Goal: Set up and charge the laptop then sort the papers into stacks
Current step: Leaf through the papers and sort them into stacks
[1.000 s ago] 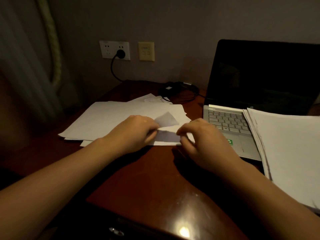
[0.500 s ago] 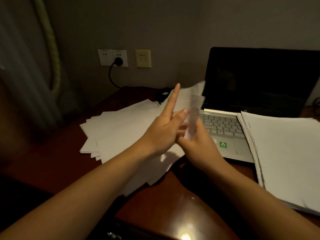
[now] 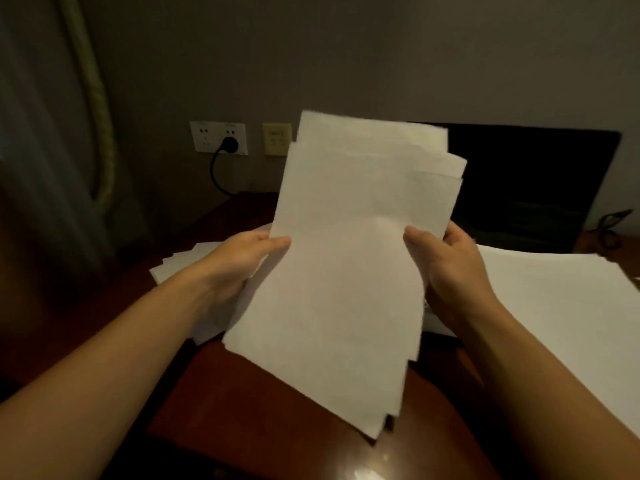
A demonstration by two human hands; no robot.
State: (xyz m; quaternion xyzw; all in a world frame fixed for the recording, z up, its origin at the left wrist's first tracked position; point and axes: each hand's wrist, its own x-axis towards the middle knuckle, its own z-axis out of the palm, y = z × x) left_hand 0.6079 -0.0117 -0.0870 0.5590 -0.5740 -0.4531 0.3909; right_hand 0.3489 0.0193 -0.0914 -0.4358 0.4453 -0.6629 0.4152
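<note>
A bundle of several white sheets is lifted upright in front of me, its top edges fanned unevenly. My left hand grips its left edge, thumb on the front. My right hand grips the right edge the same way. Behind the bundle stands the open laptop with a dark screen; its keyboard is mostly hidden. A stack of white papers lies at the right, over the laptop's right side. More loose sheets lie on the desk behind my left hand.
The dark wooden desk meets the wall, where a black plug sits in a white socket, cable running down, beside a beige wall plate. A curtain with a rope tie hangs at the left.
My hands gathered loose sheets from the desk and raised them into an upright bundle, one hand on each side. The view tilted upward.
</note>
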